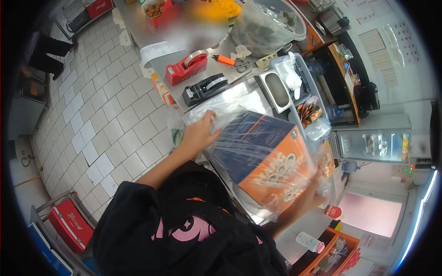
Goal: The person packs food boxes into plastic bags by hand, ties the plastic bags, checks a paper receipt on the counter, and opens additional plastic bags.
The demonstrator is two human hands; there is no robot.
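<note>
A box (258, 158), dark blue and orange with white lettering, lies tilted on the metal counter inside a clear plastic bag. At its upper left corner, my left hand (200, 133) has its fingers closed on the clear bag (221, 118). My right hand (313, 195) is at the box's lower right side, against the plastic; its fingertips are partly hidden. Just beyond the box stand a black tape dispenser (205, 89) and a red tape dispenser (186, 67).
Behind the box are a steel tray (276, 91), a grey bin (306, 69) with bags, scissors (242, 67), an orange marker (224, 60) and a large clear tub (269, 27). A bottle (309, 242) lies at the right. Another person (48, 53) stands far left.
</note>
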